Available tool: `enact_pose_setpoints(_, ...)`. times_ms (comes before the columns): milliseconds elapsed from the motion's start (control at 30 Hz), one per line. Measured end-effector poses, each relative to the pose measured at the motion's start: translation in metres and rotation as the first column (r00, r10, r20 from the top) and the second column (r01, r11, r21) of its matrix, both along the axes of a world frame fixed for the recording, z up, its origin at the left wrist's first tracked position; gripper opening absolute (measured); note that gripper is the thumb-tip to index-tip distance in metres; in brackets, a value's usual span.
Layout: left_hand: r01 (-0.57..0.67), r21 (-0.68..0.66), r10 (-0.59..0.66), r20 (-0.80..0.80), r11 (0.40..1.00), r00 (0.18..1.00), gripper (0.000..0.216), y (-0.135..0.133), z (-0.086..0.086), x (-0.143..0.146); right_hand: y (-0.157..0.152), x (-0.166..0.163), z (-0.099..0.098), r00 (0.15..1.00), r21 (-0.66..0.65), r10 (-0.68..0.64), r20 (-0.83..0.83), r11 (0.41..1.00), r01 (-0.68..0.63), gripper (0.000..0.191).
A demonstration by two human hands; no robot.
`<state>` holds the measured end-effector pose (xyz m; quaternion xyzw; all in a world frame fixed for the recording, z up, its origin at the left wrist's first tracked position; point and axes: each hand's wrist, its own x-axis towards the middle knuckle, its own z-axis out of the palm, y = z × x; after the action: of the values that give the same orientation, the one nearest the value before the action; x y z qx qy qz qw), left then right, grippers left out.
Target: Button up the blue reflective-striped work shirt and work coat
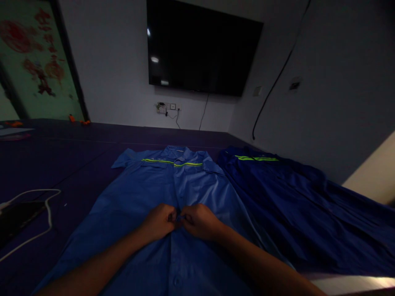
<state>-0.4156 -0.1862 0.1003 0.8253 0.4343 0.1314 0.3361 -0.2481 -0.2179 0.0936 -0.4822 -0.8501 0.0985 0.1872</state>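
A light blue work shirt (pixel 148 185) with a yellow-green reflective stripe across the chest lies flat on a dark purple table (pixel 61 152), collar away from me. Both my hands meet at the shirt's front placket in the middle. My left hand (pixel 159 222) is closed, fingers pinching the fabric at the placket. My right hand (pixel 199 221) is closed too, pinching the same spot from the other side. What lies between the fingertips is too dark to make out, probably a button.
A darker blue work shirt (pixel 296 205) with the same stripe lies to the right. A white cable (pixel 46 205) and a dark device (pixel 15 222) sit at the left edge. A black wall screen (pixel 200 49) hangs ahead. Orange bits (pixel 77 120) lie far left.
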Motion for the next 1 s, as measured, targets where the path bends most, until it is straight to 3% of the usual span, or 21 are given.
enact_pose_setpoints(167,-0.022,-0.015,0.022,0.008,1.000,1.000,0.011,0.000,-0.002,0.001,0.000,0.000,-0.001,0.999,0.080,0.020,0.025,0.997,-0.022,0.006)
enact_pose_setpoints(467,-0.040,0.016,0.041,-0.049,0.999,0.998,0.006,0.000,0.000,0.003,-0.003,0.002,0.000,0.995,0.080,0.098,0.010,0.992,-0.099,0.007)
enact_pose_setpoints(633,0.010,-0.039,-0.008,0.043,0.999,0.999,0.016,0.000,0.003,-0.003,-0.002,0.004,0.001,0.992,-0.018,-0.029,-0.119,0.999,0.027,0.009)
enact_pose_setpoints(700,0.047,-0.142,-0.038,0.063,0.989,0.997,0.026,-0.002,0.005,-0.006,-0.001,0.005,0.003,0.985,-0.037,-0.098,-0.144,0.995,0.093,0.009)
enact_pose_setpoints(800,0.145,-0.414,-0.132,0.059,0.899,0.989,0.039,-0.009,0.010,-0.010,0.001,0.004,0.004,0.972,-0.041,-0.150,-0.181,0.989,0.145,0.013)
enact_pose_setpoints(900,0.305,-0.639,-0.275,0.149,0.706,0.950,0.045,-0.016,0.015,-0.012,0.001,0.002,0.004,0.964,-0.052,-0.166,-0.206,0.986,0.159,0.017)
enact_pose_setpoints(1000,0.411,-0.760,-0.365,0.244,0.503,0.898,0.043,-0.023,0.021,-0.012,-0.001,0.000,0.004,0.955,-0.047,-0.171,-0.241,0.985,0.164,0.022)
